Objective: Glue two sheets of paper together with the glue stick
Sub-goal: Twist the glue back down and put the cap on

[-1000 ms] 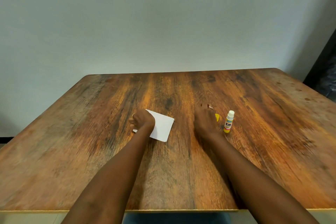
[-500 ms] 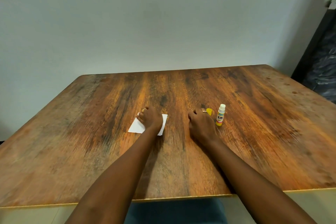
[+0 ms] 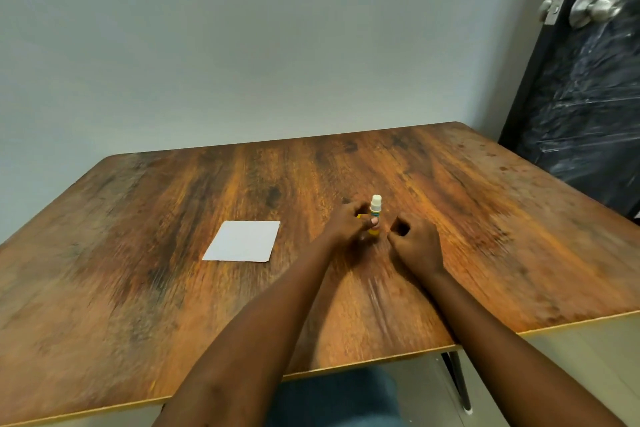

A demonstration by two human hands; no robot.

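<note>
A white square of paper (image 3: pixel 242 241) lies flat on the wooden table (image 3: pixel 138 288), left of both hands; I cannot tell whether it is one sheet or two stacked. The glue stick (image 3: pixel 376 210) stands upright with its white tip bare and a yellow base. My left hand (image 3: pixel 346 227) is curled around its lower part, thumb pressed on the label. A bit of a small yellow cap (image 3: pixel 358 216) shows behind the left fingers. My right hand (image 3: pixel 414 244) rests just right of the stick, fingers curled, not touching it.
A dark door (image 3: pixel 588 97) with metal knobs (image 3: pixel 595 9) stands at the right, past the table's far corner. A plain wall runs behind the table. The table's front edge (image 3: pixel 346 369) is close to my body.
My left hand left the paper and moved right to the glue stick, taking hold of it. The right hand shifted to the stick's right side. The view swung right, showing the door.
</note>
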